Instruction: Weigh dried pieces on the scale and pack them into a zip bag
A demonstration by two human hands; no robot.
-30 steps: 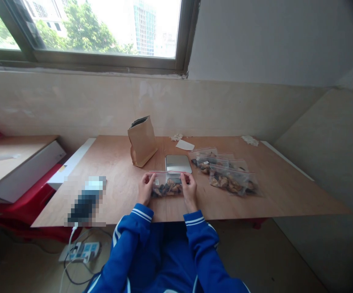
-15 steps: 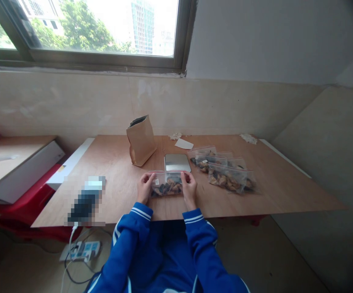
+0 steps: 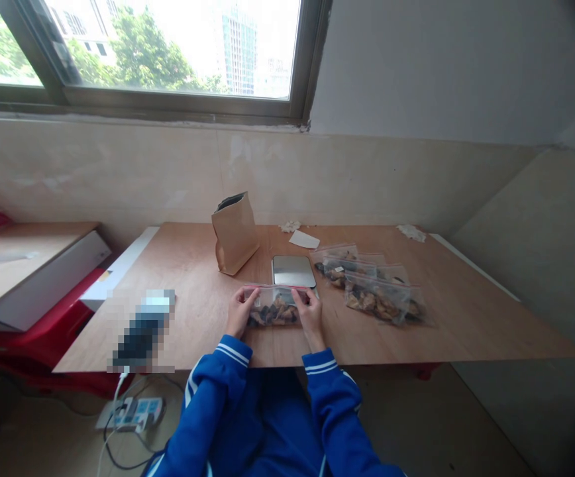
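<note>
Left hand (image 3: 239, 313) pinched the left end of a clear plastic zip bag with a red seal line (image 3: 273, 314), thumb over the top edge and fingers closed behind it. Right hand (image 3: 311, 317) gripped the right part of the same edge, thumb and fingers closed. Grip at both ends held the top strip roughly straight and level, so the brown and dark dried pieces lay low in the bag, away from the fingertips. Whether the seal was fully shut: cannot tell. Bag was near the front edge of the brown wooden tabletop (image 3: 193, 265), in front of the person, probably for easy two-handed reach.

Flat square silver metal plate with dark rim (image 3: 293, 270), likely a scale, sat just beyond the bag, central and reachable by either hand. Upright brown kraft paper bag (image 3: 236, 235) stood left of it, mouth up and open, which likely suited access from above. Clear zip bags of dried brown pieces (image 3: 377, 299) lay overlapped on the right, probably grouped to save room. White paper slip (image 3: 305, 240) lay behind the plate, out of the hands' way. Pixelated dark object (image 3: 143, 331) lay far left, white cable (image 3: 117, 397) running down off the table edge; identity unclear.
</note>
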